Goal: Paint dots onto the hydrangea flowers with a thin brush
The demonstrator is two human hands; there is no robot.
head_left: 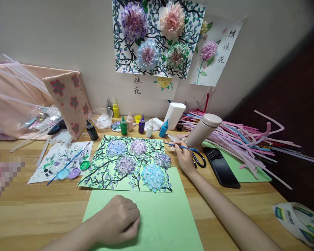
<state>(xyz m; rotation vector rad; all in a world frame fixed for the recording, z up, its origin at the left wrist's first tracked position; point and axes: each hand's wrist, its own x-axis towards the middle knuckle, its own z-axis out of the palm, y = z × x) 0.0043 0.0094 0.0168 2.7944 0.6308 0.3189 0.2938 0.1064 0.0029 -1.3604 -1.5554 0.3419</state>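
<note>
My right hand (184, 157) pinches a thin blue paintbrush (178, 146) at the right edge of a flower painting (125, 164), beside black-handled scissors (199, 157). The painting shows several paper hydrangea blooms on dark branches. My left hand (119, 219) rests curled in a loose fist on a plain green sheet (157, 216) in front of the painting, with nothing visible in it.
Small paint bottles (141, 124) line the back of the wooden desk. A paint-smeared sheet with another brush (65, 164) lies left. A beige flask (202, 130), a black phone (221, 167) and a heap of pink straws (240, 139) sit right. Flower pictures hang on the wall.
</note>
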